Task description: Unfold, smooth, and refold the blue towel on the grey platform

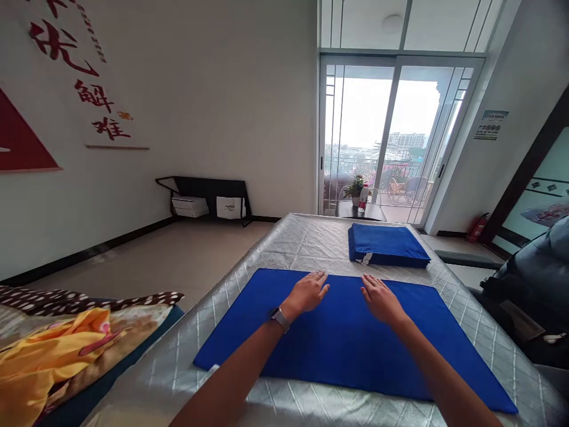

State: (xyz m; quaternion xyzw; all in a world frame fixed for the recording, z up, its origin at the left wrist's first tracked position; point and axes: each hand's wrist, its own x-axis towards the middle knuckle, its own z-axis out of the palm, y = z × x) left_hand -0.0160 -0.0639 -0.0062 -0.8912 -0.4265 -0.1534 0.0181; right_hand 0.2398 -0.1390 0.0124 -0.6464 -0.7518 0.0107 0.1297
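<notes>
A flat blue cloth (338,350) lies spread on the silvery quilted mattress (306,240), with a small white tag at its near left edge. My left hand (310,292), a watch on its wrist, rests on the cloth near the far edge, fingers stretched out. My right hand (377,295) lies a little to the right, also flat with fingers extended, close to the same edge. Neither hand holds anything. Beyond them sits a stack of folded blue cloths (386,243) with a white label sticking out at its front.
Orange and patterned bedding (80,338) is at the lower left. A dark leather seat (537,279) stands on the right. Behind the mattress, a small table (371,212) holds a bottle (363,198) and a potted plant (355,187) before sliding glass doors.
</notes>
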